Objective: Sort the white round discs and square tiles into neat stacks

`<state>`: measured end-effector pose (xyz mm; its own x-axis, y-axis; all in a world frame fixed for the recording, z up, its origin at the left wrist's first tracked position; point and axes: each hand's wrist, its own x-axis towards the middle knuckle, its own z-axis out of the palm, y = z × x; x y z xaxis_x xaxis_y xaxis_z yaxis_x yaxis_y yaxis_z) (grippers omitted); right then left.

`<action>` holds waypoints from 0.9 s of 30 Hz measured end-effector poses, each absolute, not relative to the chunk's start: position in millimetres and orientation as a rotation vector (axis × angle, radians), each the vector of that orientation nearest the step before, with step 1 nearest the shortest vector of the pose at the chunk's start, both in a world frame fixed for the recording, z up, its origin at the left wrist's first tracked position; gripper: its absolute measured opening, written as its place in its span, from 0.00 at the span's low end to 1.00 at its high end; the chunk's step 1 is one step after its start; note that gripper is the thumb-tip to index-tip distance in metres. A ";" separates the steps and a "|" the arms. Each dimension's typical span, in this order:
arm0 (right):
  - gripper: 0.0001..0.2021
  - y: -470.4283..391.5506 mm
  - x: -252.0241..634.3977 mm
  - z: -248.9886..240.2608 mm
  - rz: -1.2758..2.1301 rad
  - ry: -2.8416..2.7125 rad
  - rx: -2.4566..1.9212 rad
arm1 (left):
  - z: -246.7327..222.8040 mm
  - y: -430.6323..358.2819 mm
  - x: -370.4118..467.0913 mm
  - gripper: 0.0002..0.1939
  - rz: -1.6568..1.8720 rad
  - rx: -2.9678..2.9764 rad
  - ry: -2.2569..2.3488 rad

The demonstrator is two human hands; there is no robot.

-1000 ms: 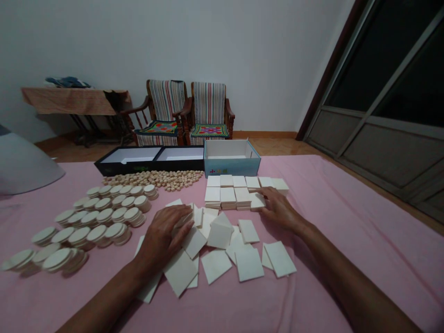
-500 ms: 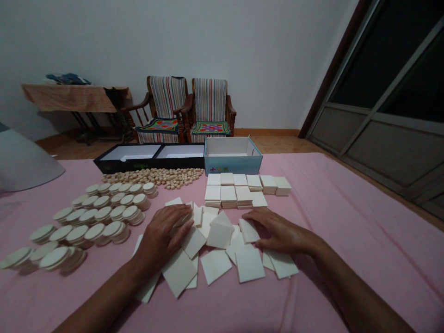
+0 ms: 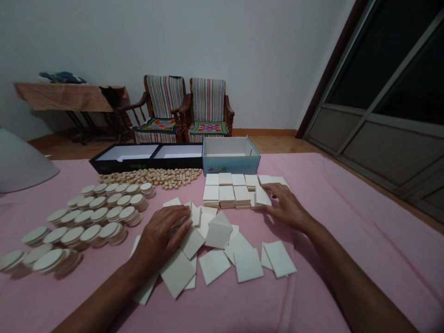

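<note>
My right hand (image 3: 286, 206) pinches a pale square wooden tile (image 3: 262, 196), tilted up, at the right end of the stacked square tiles (image 3: 226, 194). Whether more than one tile is in that grip, I cannot tell. My left hand (image 3: 165, 231) is curled over the loose heap, its fingers and thumb closed around a few square tiles (image 3: 195, 215) standing on edge. Part of these is hidden behind the fingers. Loose square tiles (image 3: 218, 233) overlap between and below the hands, and two more squares (image 3: 279, 259) lie apart at the right.
Round wooden discs (image 3: 99, 214) stand in stacked rows at the left. Small wooden pieces (image 3: 149, 177) lie spread before a black two-part tray (image 3: 145, 163). A light blue box (image 3: 231, 165) stands beside it on the pink cloth (image 3: 333, 185). Two chairs (image 3: 208, 108) are farther back.
My right hand has lifted the tile off the heap and carried it away from me to the stacks. My left hand stays almost where it was. The view has shifted slightly.
</note>
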<state>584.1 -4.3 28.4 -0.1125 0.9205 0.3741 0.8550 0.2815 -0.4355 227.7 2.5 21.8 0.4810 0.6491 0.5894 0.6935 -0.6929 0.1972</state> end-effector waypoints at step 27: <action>0.17 -35.5 476.9 42.2 0.066 -2.658 -1.023 | 19.5 3.0 226.5 0.11 -1.007 -2.670 -1.185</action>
